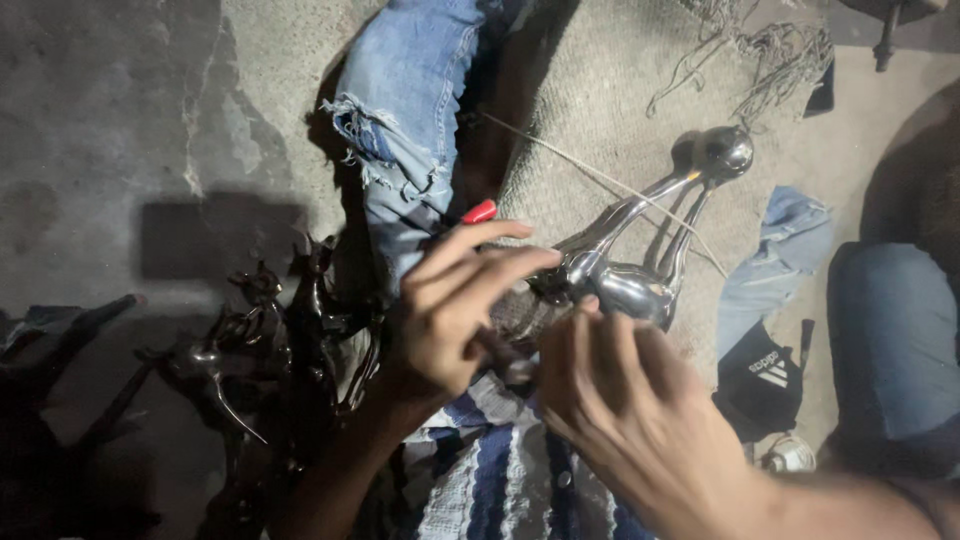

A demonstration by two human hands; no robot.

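Observation:
A shiny polished metal figurine (640,240), with long thin legs and a rounded end at the upper right, lies across my lap over a burlap cloth (590,110). My right hand (630,400) grips its rounded body from below. My left hand (455,300) has its fingers stretched out over the near end of the figurine and touches it. A red-tipped tool (478,211) pokes out just above my left fingers; who holds it is unclear. A thin stick (600,180) crosses the cloth behind the figurine.
Several dark glossy animal figurines (270,330) stand on the concrete floor (100,120) at the left. My torn jeans leg (400,120) runs up the middle. Frayed string (760,50) lies top right. Another jeans-clad leg (890,340) and a black cloth (760,375) are at the right.

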